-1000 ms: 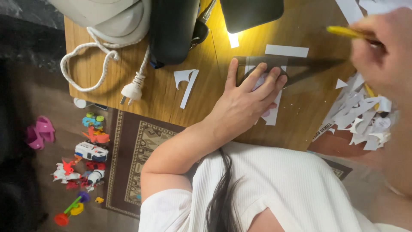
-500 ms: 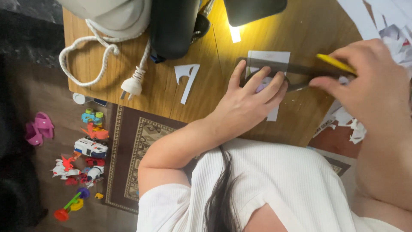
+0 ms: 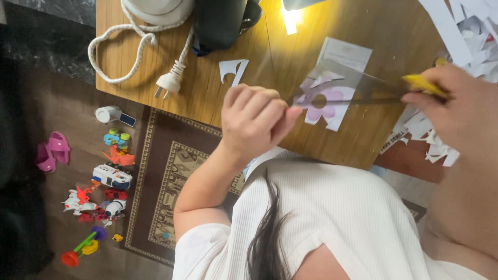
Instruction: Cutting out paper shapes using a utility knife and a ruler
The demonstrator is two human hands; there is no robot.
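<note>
A white paper (image 3: 345,52) with a purple flower shape (image 3: 332,98) lies on the wooden table (image 3: 363,140). A clear triangular ruler (image 3: 353,85) sits over it. My left hand (image 3: 254,124) is curled at the ruler's left tip and pinches it. At the ruler's right end, my right hand (image 3: 456,111) holds a yellow pen (image 3: 423,84). My white-shirted torso and dark hair fill the lower part of the view.
A white cord with a plug (image 3: 168,80), a dark object (image 3: 220,23) and a small white paper cut-out (image 3: 233,68) lie on the table's left part. Paper scraps (image 3: 428,137) are heaped at the right. Below are a patterned rug (image 3: 171,171), toys (image 3: 111,176) and pink sandals (image 3: 52,150).
My left hand went from lying flat on the ruler to curled at its tip. My right hand with the yellow pen came down to the ruler's right end.
</note>
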